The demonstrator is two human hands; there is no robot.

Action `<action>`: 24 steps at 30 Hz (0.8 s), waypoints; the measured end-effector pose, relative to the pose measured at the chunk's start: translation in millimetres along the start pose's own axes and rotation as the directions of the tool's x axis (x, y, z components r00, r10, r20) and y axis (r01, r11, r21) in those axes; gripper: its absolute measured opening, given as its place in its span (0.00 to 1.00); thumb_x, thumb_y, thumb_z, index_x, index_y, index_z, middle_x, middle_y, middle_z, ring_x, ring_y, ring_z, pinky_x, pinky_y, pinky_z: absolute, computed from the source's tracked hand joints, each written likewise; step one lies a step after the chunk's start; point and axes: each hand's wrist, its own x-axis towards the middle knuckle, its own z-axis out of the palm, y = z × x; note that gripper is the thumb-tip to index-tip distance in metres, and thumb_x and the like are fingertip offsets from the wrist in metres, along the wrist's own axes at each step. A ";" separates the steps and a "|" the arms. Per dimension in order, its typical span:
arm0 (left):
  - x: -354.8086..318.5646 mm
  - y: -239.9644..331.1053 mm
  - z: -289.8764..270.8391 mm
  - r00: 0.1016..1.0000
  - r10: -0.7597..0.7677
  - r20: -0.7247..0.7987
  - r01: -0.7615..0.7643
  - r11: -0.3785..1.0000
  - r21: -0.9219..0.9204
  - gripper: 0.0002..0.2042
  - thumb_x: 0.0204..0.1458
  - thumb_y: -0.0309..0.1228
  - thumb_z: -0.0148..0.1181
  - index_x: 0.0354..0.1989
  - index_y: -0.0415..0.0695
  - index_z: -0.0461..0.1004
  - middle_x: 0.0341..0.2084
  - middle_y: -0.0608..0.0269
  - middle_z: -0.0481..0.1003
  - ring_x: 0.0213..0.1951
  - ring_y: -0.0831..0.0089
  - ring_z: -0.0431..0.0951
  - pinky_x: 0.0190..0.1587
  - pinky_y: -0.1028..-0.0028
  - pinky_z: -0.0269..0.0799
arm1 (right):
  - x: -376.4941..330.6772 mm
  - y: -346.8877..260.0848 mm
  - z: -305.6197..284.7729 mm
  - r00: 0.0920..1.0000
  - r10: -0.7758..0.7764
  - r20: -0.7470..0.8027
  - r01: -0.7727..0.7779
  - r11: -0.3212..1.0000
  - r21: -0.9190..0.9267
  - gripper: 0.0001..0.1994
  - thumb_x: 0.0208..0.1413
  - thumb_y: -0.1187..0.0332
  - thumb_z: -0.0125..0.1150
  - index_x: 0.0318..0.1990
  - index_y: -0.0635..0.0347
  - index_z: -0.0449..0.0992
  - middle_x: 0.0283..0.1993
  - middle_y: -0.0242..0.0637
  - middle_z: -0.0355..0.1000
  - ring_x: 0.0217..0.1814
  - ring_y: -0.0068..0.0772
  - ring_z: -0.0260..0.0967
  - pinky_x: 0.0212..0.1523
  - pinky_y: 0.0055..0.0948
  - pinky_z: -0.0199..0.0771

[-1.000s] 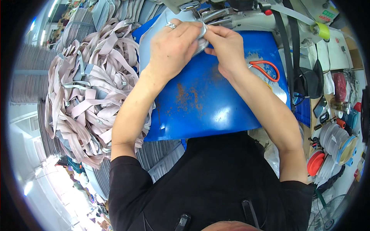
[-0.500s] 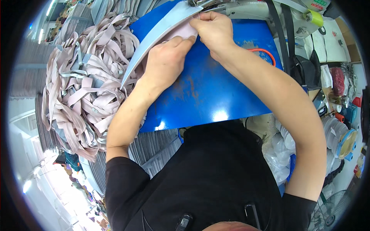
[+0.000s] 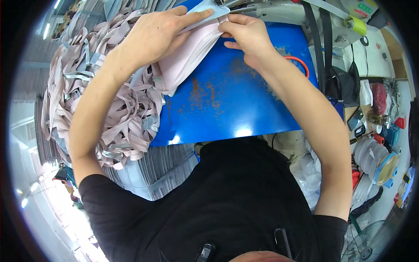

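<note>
A layered fabric piece (image 3: 187, 59), pale pink with a light blue-grey layer, lies at the far side of the blue table, by the metal parts of what looks like a sewing machine (image 3: 275, 13). My left hand (image 3: 163, 32) grips its upper left part, index finger stretched over the blue-grey layer and thumb on the pink side. With thumb and index finger, my right hand (image 3: 251, 37) pinches the right edge near the machine; its lower fingers are curled loosely. The fabric's pink lower end hangs down toward the strap pile.
A tangled heap of pink and grey fabric straps (image 3: 124, 124) fills the left side. The blue tabletop (image 3: 227, 109) has worn patches. A red ring-shaped handle or tube (image 3: 301, 63) lies at the right. Stacked grey pieces (image 3: 168, 170) sit below the table; black straps (image 3: 323, 43) hang right.
My left hand has moved left and up, from the pink side to over the blue-grey layer. The fabric is turned, showing more pink. The right hand stays near the machine, its lower fingers looser.
</note>
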 end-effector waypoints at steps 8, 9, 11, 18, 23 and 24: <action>17.9 13.4 -27.2 0.987 0.122 0.108 -0.133 0.986 0.103 0.24 0.53 0.28 0.56 0.61 0.49 0.76 0.26 0.54 0.76 0.25 0.55 0.81 0.25 0.60 0.75 | 4.9 13.2 19.9 0.987 -0.014 -0.162 0.041 0.985 0.168 0.12 0.51 0.77 0.65 0.44 0.71 0.80 0.36 0.40 0.79 0.33 0.28 0.77 0.29 0.23 0.75; 15.3 8.3 -18.5 0.991 0.087 0.104 -0.095 0.993 0.075 0.28 0.52 0.25 0.56 0.65 0.53 0.72 0.32 0.53 0.77 0.28 0.53 0.82 0.29 0.59 0.77 | 4.6 12.7 27.0 0.980 -0.005 -0.200 0.034 0.989 0.141 0.11 0.51 0.78 0.66 0.44 0.70 0.80 0.34 0.39 0.78 0.31 0.25 0.75 0.26 0.23 0.71; 4.7 -11.4 12.3 0.995 0.013 0.098 -0.015 1.000 0.019 0.39 0.49 0.19 0.58 0.73 0.62 0.63 0.42 0.49 0.79 0.34 0.50 0.83 0.39 0.57 0.81 | 4.6 13.0 39.3 0.962 0.008 -0.273 0.015 0.996 0.085 0.11 0.51 0.79 0.67 0.43 0.67 0.78 0.30 0.35 0.74 0.26 0.21 0.70 0.20 0.23 0.62; 16.5 -12.8 -27.5 0.957 0.147 0.249 -0.183 0.975 0.129 0.24 0.54 0.28 0.56 0.61 0.54 0.76 0.27 0.54 0.76 0.24 0.54 0.81 0.25 0.58 0.74 | 0.6 9.6 6.3 0.992 -0.047 -0.113 0.048 0.999 0.008 0.16 0.52 0.78 0.65 0.49 0.71 0.81 0.34 0.39 0.79 0.31 0.23 0.75 0.26 0.22 0.69; 25.6 -17.7 -36.0 0.940 0.155 0.303 -0.194 0.975 0.103 0.24 0.54 0.28 0.54 0.62 0.52 0.76 0.28 0.53 0.76 0.25 0.54 0.81 0.26 0.58 0.75 | -2.9 2.8 -8.3 1.000 -0.017 0.006 0.017 0.999 0.048 0.18 0.53 0.77 0.64 0.52 0.70 0.81 0.34 0.35 0.79 0.28 0.19 0.70 0.25 0.19 0.65; 26.2 -20.0 -37.2 0.932 0.188 0.311 -0.228 0.969 0.097 0.24 0.55 0.28 0.54 0.62 0.51 0.76 0.28 0.53 0.76 0.25 0.54 0.81 0.26 0.59 0.75 | -3.3 1.1 -7.7 1.000 -0.002 0.014 0.001 0.998 0.064 0.18 0.53 0.77 0.64 0.52 0.71 0.81 0.34 0.35 0.78 0.29 0.19 0.70 0.25 0.19 0.65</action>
